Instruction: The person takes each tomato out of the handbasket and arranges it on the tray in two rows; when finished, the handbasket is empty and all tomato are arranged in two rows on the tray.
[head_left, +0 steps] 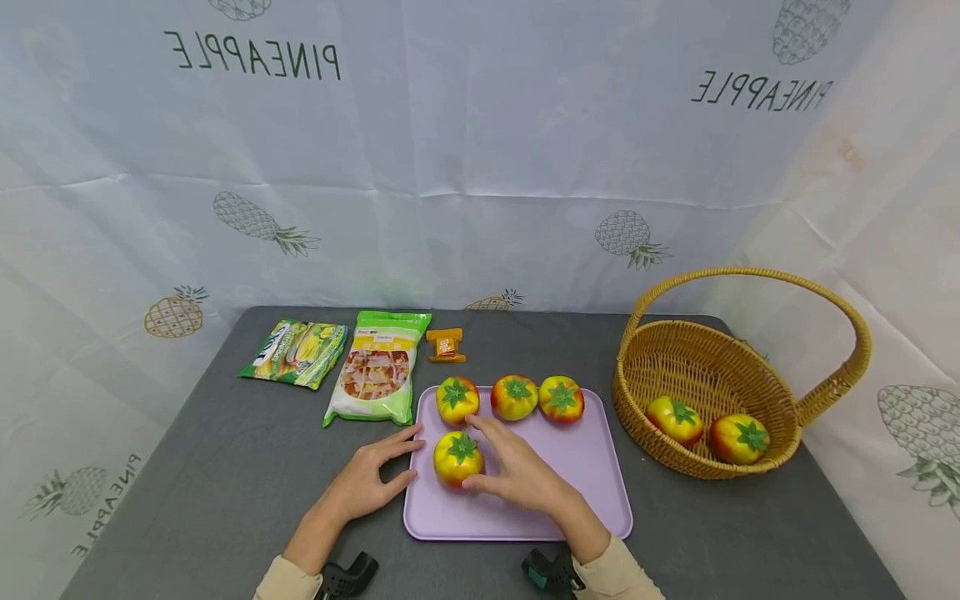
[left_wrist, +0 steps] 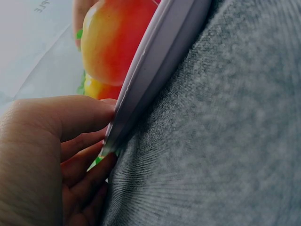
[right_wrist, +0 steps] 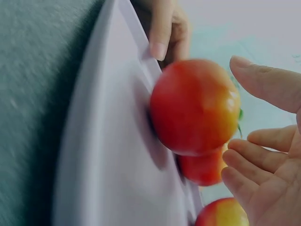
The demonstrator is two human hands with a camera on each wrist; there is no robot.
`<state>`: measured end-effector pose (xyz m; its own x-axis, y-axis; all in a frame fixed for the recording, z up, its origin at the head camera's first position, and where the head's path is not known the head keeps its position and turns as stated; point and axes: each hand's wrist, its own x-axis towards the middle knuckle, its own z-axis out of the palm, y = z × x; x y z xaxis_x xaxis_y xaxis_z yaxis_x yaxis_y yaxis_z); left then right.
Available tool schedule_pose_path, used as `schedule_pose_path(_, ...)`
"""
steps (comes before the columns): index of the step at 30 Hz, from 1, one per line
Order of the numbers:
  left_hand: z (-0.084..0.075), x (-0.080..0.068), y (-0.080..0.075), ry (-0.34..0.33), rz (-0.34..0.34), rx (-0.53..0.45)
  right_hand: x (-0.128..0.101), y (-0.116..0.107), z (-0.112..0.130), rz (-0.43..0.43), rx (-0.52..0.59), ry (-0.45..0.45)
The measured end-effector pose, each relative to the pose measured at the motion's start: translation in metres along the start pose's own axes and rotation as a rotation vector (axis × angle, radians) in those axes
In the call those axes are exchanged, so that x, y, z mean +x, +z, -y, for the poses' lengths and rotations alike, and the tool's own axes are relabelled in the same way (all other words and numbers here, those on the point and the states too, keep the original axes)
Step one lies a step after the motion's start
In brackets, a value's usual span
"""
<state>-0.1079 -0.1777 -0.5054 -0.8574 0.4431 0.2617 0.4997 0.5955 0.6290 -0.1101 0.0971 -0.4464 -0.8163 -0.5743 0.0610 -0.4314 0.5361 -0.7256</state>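
- Touching the tray at its nine o'clock rim: left hand, fingers relaxed and parted.
- Spread around the nearest yellow-red fruit from three o'clock: right hand, thumb and fingers wide apart, contact unclear.
- Resting on the tray, toward nine o'clock: this same fruit.

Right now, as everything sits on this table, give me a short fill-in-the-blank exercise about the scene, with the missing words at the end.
1. The lilac tray carries ____ red-and-yellow fruits.
2. The wicker basket contains ____ fruits of the same kind.
3. In the head view, the left hand is at the tray's ____ edge.
4. In that view, the small orange packet lies to the ____ of the green-and-white bag.

Missing words: four; two; left; right.
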Motion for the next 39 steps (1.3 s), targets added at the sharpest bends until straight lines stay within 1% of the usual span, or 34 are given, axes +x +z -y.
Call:
schedule_pose_path(5,-0.001,0.0,-0.001,-0.004,-0.003,0.003,-0.004,-0.014,-0.003,-0.078,0.011,0.021)
schedule_pose_path(9,-0.002,0.0,-0.002,-0.015,0.005,-0.004,-0.013,-0.03,-0.009,-0.149,0.012,0.033)
schedule_pose_path(15,-0.003,0.0,-0.002,-0.05,0.028,-0.016,-0.03,-0.062,-0.025,-0.238,-0.021,0.009)
schedule_pose_path(19,-0.003,0.0,-0.002,-0.057,0.036,-0.015,-0.045,-0.087,-0.036,-0.297,-0.044,-0.005)
schedule_pose_path(23,-0.002,0.0,-0.002,-0.063,0.042,-0.008,-0.06,-0.113,-0.046,-0.321,-0.069,0.015)
schedule_pose_path(30,-0.003,0.0,-0.002,-0.075,0.052,-0.012,-0.085,-0.159,-0.055,-0.345,-0.157,0.143)
schedule_pose_path(33,-0.003,0.0,-0.002,-0.067,0.048,-0.014,-0.093,-0.177,-0.058,-0.361,-0.185,0.171)
schedule_pose_path(36,-0.004,0.0,-0.003,-0.057,0.044,-0.009,-0.101,-0.194,-0.063,-0.357,-0.196,0.189)
schedule_pose_path(39,-0.003,0.0,-0.003,-0.055,0.043,-0.004,-0.108,-0.209,-0.069,-0.332,-0.196,0.212)
